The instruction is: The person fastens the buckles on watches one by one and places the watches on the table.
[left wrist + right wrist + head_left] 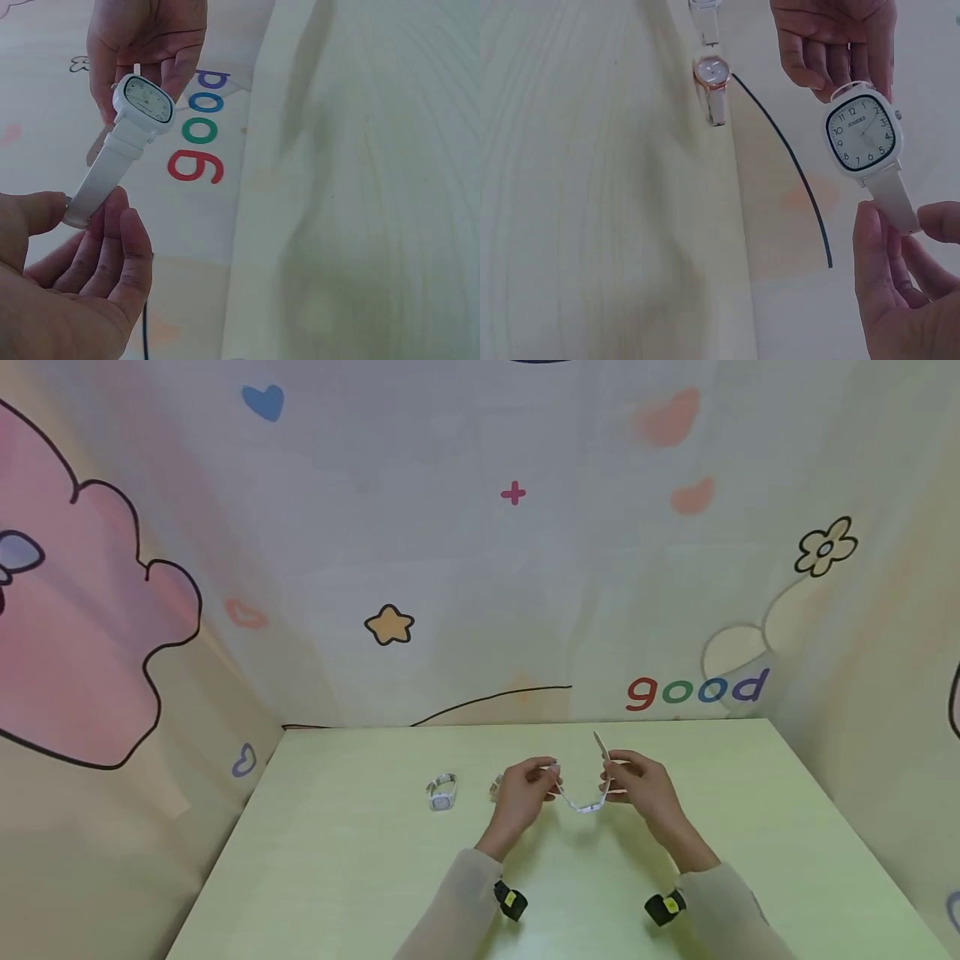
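Note:
Above the table, a white wristwatch (589, 807) with a rounded-square face hangs in a U between both hands. My left hand (521, 792) pinches one end of its strap between thumb and fingers. At the other end, my right hand (647, 787) pinches the strap, whose tip sticks up past the fingers. In the right wrist view the dial of the white wristwatch (862, 132) faces the camera, numerals showing. The left wrist view shows the buckle end of the white wristwatch (101, 176) at my left thumb.
On the pale table (337, 860) a silvery-white watch (442, 795) stands left of the hands. A rose-gold-rimmed watch (712, 72) with a light strap is mostly hidden behind my left hand in the head view. A printed cloth (465, 543) rises behind the table.

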### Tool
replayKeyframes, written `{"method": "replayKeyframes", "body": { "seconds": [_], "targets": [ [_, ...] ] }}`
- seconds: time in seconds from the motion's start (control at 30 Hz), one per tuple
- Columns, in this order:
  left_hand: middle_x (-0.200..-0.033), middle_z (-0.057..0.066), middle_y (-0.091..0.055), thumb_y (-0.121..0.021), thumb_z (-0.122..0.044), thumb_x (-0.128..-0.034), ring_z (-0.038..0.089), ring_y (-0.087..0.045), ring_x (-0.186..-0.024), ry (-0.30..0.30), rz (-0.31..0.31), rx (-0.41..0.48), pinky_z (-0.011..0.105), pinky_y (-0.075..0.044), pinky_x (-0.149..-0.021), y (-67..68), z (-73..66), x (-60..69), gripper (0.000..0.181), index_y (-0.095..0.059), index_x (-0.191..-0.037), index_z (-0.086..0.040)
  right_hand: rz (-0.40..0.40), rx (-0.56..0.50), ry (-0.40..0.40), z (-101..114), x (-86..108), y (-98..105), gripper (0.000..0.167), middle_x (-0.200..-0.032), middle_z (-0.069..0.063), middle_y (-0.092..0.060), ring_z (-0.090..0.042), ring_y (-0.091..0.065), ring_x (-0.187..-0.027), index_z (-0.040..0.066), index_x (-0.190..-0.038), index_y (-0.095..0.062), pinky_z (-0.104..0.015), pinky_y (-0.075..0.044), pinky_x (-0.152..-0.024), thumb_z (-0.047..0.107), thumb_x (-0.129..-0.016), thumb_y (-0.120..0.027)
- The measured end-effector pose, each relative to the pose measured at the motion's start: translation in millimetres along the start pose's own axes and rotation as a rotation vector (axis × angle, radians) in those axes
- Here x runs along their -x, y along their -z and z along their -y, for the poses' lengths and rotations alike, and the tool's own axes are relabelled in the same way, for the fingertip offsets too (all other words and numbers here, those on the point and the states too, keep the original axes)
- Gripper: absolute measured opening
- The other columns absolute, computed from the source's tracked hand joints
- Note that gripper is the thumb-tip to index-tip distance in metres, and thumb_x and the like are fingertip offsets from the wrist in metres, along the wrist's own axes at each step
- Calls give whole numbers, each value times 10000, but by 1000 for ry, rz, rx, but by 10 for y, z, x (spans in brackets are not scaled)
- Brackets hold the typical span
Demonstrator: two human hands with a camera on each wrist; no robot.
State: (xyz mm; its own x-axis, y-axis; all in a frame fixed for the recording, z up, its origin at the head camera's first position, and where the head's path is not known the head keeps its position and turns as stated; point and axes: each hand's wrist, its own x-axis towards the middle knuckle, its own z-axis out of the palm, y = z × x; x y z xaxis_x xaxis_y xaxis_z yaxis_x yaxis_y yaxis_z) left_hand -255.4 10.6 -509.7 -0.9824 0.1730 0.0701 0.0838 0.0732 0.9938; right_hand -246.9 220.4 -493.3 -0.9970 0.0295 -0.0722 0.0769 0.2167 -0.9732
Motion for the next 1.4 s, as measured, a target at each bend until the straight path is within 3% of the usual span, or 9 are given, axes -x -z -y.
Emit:
{"method": "replayKeyframes", "body": {
  "seconds": [0.2,0.37,0.6,0.77,1.03,1.27,1.4],
  "targets": [
    [-987,119,-734,-649,-241,-958,105,-691,-827,-11,4,36,262,-591,-747,65,-127,91,246,-692,-1121,-62,3,-7,75,92,117,-43,401,-966,-104,-673,-108,-693,-829,7,-1277,-569,-303,-600,-772,297,-1000,-574],
    [-1050,173,-719,-640,-168,-957,137,-708,-873,-39,2,102,297,-598,-775,132,-278,144,208,-684,-1125,-52,10,-28,148,205,183,-82,406,-958,-67,-666,-99,-694,-838,10,-1276,-570,-283,-596,-774,305,-997,-574],
    [-1048,135,-723,-668,-183,-941,275,-715,-946,-34,-14,127,333,-600,-787,227,-393,232,243,-699,-1146,-57,10,-87,161,351,286,-128,415,-960,93,-696,-85,-719,-894,-10,-1295,-564,-284,-589,-803,262,-985,-602],
    [-1072,151,-722,-664,-198,-943,280,-713,-973,-46,-16,150,361,-595,-814,296,-427,296,268,-698,-1167,-55,46,-107,197,423,370,-173,411,-955,79,-702,-94,-714,-900,-12,-1277,-577,-278,-589,-800,266,-977,-615],
    [-1048,140,-718,-669,-173,-940,173,-713,-929,-84,-26,211,367,-596,-820,392,-521,386,271,-664,-1155,-10,85,-78,256,556,514,-248,369,-945,83,-712,-75,-700,-874,-16,-1240,-613,-249,-588,-777,222,-959,-645],
    [-985,63,-710,-666,-184,-945,168,-694,-906,-82,-35,232,370,-599,-811,492,-537,468,259,-664,-1147,-22,78,-65,260,576,564,-307,342,-919,26,-711,-152,-706,-858,-3,-1207,-643,-257,-590,-769,211,-941,-668],
    [-961,17,-715,-674,-185,-939,178,-704,-914,-83,-39,260,431,-587,-845,543,-543,516,280,-656,-1155,-8,82,-52,261,586,593,-360,324,-922,-35,-707,-144,-692,-834,8,-1178,-666,-261,-589,-769,213,-927,-686]
  ]
}}
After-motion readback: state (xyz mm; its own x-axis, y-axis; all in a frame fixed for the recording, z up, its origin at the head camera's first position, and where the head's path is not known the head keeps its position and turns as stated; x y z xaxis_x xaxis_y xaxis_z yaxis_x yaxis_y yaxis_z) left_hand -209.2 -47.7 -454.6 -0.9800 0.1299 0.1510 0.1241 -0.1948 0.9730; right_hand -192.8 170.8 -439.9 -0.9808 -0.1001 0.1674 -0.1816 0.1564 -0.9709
